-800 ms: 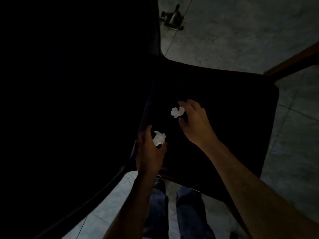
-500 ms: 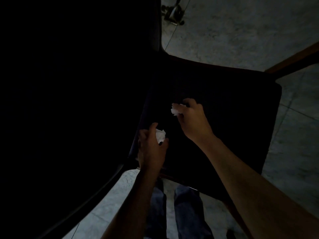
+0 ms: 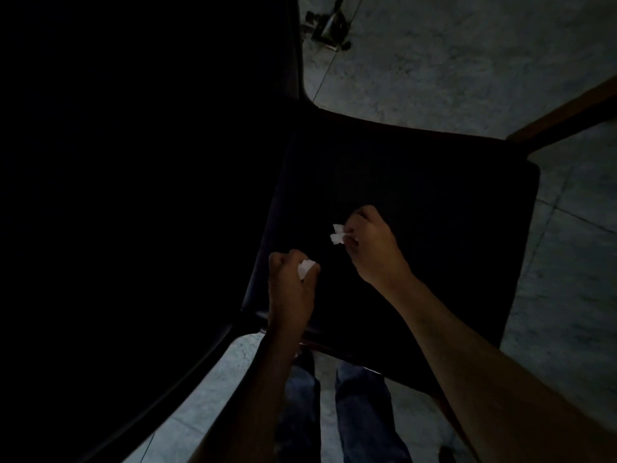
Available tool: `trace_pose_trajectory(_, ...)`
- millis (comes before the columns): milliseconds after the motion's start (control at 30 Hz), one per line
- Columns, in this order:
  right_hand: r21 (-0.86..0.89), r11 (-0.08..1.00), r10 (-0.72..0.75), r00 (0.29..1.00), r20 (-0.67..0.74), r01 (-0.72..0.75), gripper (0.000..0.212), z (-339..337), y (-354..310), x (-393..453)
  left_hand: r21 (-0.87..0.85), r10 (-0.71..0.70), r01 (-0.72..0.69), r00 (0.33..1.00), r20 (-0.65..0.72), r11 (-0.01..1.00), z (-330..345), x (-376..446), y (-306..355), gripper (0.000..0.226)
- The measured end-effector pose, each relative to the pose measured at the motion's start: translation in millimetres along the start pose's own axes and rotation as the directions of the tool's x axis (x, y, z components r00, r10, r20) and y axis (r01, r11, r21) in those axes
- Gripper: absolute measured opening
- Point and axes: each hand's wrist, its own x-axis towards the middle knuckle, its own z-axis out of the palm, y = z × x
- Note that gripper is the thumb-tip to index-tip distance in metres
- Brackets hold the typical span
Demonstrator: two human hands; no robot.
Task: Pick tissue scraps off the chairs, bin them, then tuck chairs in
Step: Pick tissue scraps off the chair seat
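I look down on a dark chair seat (image 3: 434, 202) in dim light. My left hand (image 3: 290, 289) is over the seat's near left corner, its fingers curled round a white tissue scrap (image 3: 305, 268). My right hand (image 3: 370, 248) is over the middle of the seat and pinches a second white tissue scrap (image 3: 337, 234) between thumb and fingertips. Both scraps look lifted off the seat. No other scrap shows on the seat.
A large black surface (image 3: 133, 195) fills the left half of the view, too dark to make out. Pale stone floor (image 3: 467, 61) surrounds the chair. A small dark object (image 3: 329, 26) lies on the floor at the top. A wooden edge (image 3: 567, 115) juts in at right. My legs (image 3: 334, 412) stand below.
Both hands have closed on their scraps: the left fingers curled round the near one, the right pinched the far one and drew it slightly toward me.
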Motion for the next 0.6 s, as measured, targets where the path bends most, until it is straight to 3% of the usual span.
trace_pose_trajectory(100, 0.143, 0.982, 0.126, 0.992, -0.007, -0.124, 0.006, -1.0, -0.3, -2.3, -0.158, -0.117, 0.119, 0.993, 0.024, 0.98, 1.9, 7.2, -0.5, 0.021)
trace_pose_trajectory(233, 0.34, 0.889, 0.328, 0.945, 0.0, -0.308, 0.008, -8.7, 2.5, -12.7, -0.505, -0.303, 0.286, 0.952, 0.05, 0.815, -1.5, 6.9, 16.6, 0.02)
trace_pose_trajectory(300, 0.438, 0.83, 0.386, 0.923, -0.003, -0.345, 0.009, -12.9, 4.0, -21.2, -0.553, -0.311, 0.288, 0.949, 0.054, 0.782, -4.9, 6.9, 25.4, 0.016)
trace_pose_trajectory(367, 0.592, 0.724, 0.429, 0.903, 0.015, -0.354, 0.014, -17.3, 3.2, -29.9, -0.547, -0.318, 0.295, 0.947, 0.055, 0.784, -7.9, 7.9, 32.5, 0.022)
trace_pose_trajectory(433, 0.709, 0.614, 0.444, 0.895, 0.054, -0.347, 0.019, -19.7, 0.9, -38.1, -0.588, -0.345, 0.32, 0.936, 0.074, 0.743, -9.0, 8.0, 38.9, 0.015)
trace_pose_trajectory(500, 0.754, 0.554, 0.448, 0.89, 0.087, -0.353, 0.019, -21.0, -2.9, -44.9, -0.694, -0.342, 0.328, 0.931, 0.125, 0.641, -9.0, 5.5, 47.2, 0.011)
trace_pose_trajectory(600, 0.801, 0.482, 0.446, 0.887, 0.123, -0.354, 0.019, -21.4, -11.0, -51.8, -0.846, -0.298, 0.331, 0.93, 0.217, 0.417, -8.4, 2.6, 56.4, 0.029)
